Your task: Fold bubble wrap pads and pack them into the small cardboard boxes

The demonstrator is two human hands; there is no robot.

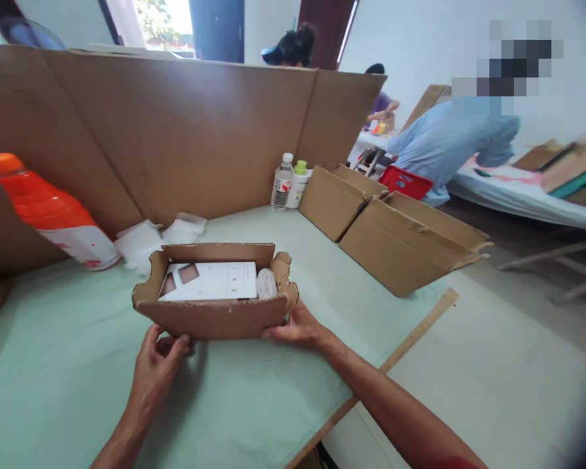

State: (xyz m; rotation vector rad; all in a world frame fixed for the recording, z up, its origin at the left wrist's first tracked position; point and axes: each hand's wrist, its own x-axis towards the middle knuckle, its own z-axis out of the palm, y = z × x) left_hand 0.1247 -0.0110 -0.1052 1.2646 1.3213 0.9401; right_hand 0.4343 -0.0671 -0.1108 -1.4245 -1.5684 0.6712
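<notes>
Head view: open carton (209, 318), long axis left-right.

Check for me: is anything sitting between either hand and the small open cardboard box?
Nothing visible. The left hand and right hand already touch the small cardboard box at its near lower corners, fingers directly against the cardboard.

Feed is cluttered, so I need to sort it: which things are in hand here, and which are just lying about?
In hand: small cardboard box, held by left hand and right hand; white leaflet inside.

Lying about: orange bottle, water bottle, larger boxes, white wrappers.
</notes>
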